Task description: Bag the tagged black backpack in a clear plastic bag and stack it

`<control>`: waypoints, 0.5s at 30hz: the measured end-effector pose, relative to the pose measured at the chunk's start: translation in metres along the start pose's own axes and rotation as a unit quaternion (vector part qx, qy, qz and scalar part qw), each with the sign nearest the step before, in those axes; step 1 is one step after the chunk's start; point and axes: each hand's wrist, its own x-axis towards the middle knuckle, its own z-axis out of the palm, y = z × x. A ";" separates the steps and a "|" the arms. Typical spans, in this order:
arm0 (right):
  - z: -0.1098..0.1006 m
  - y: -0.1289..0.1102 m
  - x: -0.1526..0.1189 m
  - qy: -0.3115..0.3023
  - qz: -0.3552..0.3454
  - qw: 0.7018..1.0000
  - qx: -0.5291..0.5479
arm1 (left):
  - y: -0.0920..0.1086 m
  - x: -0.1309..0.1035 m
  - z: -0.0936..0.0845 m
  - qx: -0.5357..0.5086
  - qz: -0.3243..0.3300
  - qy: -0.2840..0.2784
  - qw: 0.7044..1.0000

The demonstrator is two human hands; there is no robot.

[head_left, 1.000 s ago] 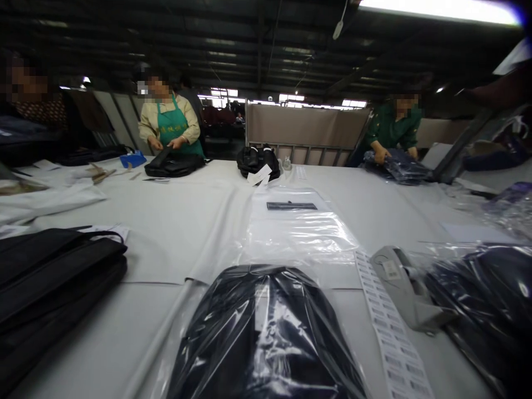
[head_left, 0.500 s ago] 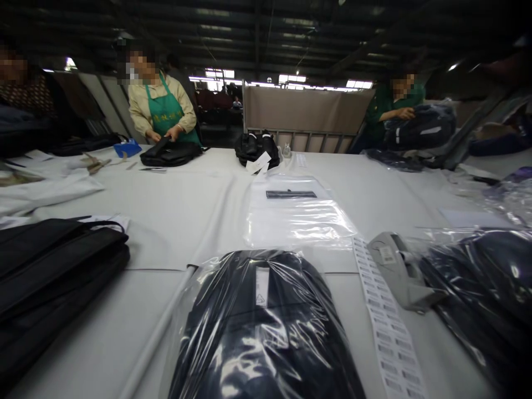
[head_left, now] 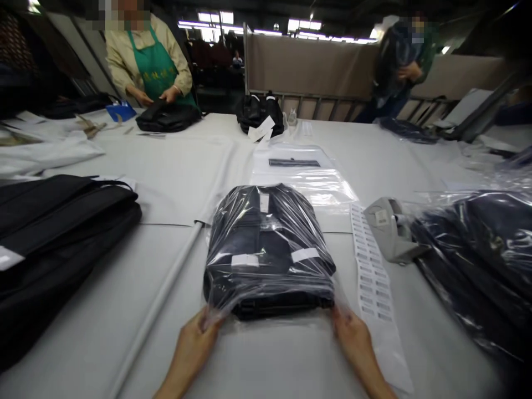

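Two hands at the mouth of a clear plastic bag containing a dark backpack.
The backpack lies flat on the white surface, well short of its far edge; the left hand pinches the plastic at the bag's near left corner, the right hand at its near right corner, fingers closed on the film. Toward the surface's right edge lie a label sheet and, just beside it, a grey dispenser; toward the left, a black bag.
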 end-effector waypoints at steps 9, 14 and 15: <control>-0.046 0.033 -0.037 0.159 -0.126 0.973 -0.111 | -0.038 -0.053 -0.048 0.084 0.160 0.274 0.944; -0.034 0.063 -0.067 0.121 -0.152 0.971 -0.140 | -0.065 -0.071 -0.035 0.111 0.195 0.258 0.940; -0.034 0.066 -0.070 0.122 -0.168 0.969 -0.136 | -0.068 -0.073 -0.034 0.105 0.186 0.267 0.940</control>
